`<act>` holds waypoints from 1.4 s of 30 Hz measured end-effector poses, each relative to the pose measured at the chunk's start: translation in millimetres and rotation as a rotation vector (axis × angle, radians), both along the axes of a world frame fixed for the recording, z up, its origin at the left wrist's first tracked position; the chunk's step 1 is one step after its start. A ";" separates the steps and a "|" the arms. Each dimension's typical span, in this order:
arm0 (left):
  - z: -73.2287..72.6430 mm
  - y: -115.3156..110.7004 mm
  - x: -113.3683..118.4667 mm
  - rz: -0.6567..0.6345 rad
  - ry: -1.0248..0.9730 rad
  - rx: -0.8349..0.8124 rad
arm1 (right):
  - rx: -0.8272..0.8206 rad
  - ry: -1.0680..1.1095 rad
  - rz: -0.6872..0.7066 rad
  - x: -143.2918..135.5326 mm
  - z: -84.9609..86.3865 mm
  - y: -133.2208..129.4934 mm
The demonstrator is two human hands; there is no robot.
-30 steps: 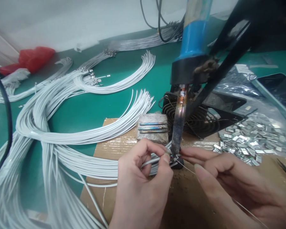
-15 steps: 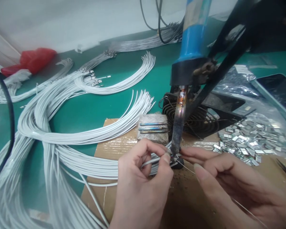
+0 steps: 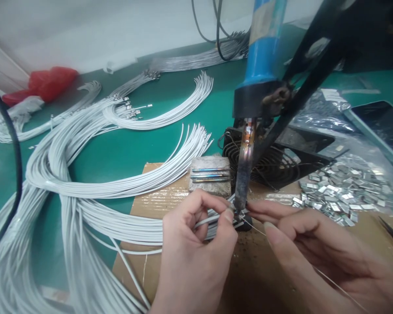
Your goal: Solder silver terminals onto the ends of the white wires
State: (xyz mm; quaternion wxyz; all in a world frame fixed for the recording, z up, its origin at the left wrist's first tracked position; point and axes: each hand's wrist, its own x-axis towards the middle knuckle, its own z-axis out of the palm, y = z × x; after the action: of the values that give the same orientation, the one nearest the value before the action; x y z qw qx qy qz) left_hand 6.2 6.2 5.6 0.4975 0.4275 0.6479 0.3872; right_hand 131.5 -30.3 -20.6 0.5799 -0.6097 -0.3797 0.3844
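I had the left hand [image 3: 196, 257] pinching a white cable [image 3: 202, 222], its end just right of that grip beneath the iron [image 3: 243, 179]; the farther right hand [image 3: 330, 257] held thin wire [image 3: 256, 228] slanting up-left.

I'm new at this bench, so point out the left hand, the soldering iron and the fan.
Left hand [image 3: 196, 248]: head view, back of the hand.
Soldering iron [image 3: 249, 101]: head view, black collar.
Fan [image 3: 271, 169]: head view, wire guard.

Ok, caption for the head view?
Left hand pinches white cable near blue soldering iron; right hand holds thin wire.
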 end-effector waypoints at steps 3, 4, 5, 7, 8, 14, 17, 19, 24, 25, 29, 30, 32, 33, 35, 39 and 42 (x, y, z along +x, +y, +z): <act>0.2 1.1 1.1 0.007 0.018 -0.005 | 0.001 0.010 0.008 1.9 -2.8 0.4; 0.5 1.5 1.5 0.009 0.016 -0.011 | 0.002 0.006 0.009 2.4 -3.4 0.7; 0.8 1.9 2.0 0.013 0.013 -0.018 | 0.001 -0.001 0.006 2.8 -3.8 0.9; 1.5 2.4 2.7 0.022 0.011 -0.038 | 0.001 -0.009 0.003 2.8 -3.7 1.5; 1.7 2.6 3.1 0.025 0.011 -0.043 | 0.003 -0.008 0.001 2.5 -3.2 1.9; 3.9 4.5 7.2 0.055 0.025 -0.042 | -0.011 0.015 -0.020 0.0 2.4 3.8; 5.3 5.8 8.1 0.095 0.031 -0.040 | 0.002 0.008 -0.022 -0.1 2.9 4.4; 5.8 5.8 7.1 0.095 0.033 -0.025 | 0.017 0.008 -0.015 0.1 2.4 4.6; 6.0 5.0 4.9 0.088 0.042 -0.034 | -0.033 0.044 -0.025 -0.2 3.0 4.8; 6.0 5.1 5.2 0.087 0.037 -0.040 | -0.048 0.050 -0.028 -0.5 3.6 4.8; 6.1 6.1 6.7 0.071 0.016 -0.047 | -0.064 0.061 -0.037 -1.8 5.0 4.8; 5.9 6.0 6.9 0.064 0.019 -0.044 | -0.061 0.062 -0.039 -2.1 4.9 4.8; 5.1 5.2 6.5 0.051 0.029 -0.037 | -0.055 0.071 -0.044 -2.4 4.4 4.8; 4.3 4.5 5.9 0.043 0.034 -0.035 | -0.050 0.073 -0.047 -2.5 4.1 4.8; 2.1 2.6 3.6 0.019 0.029 -0.026 | -0.032 0.065 -0.051 -2.5 3.6 5.0; -2.8 -0.7 -1.9 -0.019 -0.001 -0.003 | 0.002 0.029 -0.050 -2.8 3.7 5.2; -4.6 -1.7 -3.6 -0.006 -0.012 0.003 | -0.016 0.032 -0.061 -4.0 4.6 4.6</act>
State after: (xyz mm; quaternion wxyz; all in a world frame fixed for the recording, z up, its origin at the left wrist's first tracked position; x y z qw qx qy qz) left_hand 2.6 4.6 1.0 0.5021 0.4279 0.6430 0.3890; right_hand 127.5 -25.8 -16.0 0.5924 -0.6196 -0.3485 0.3791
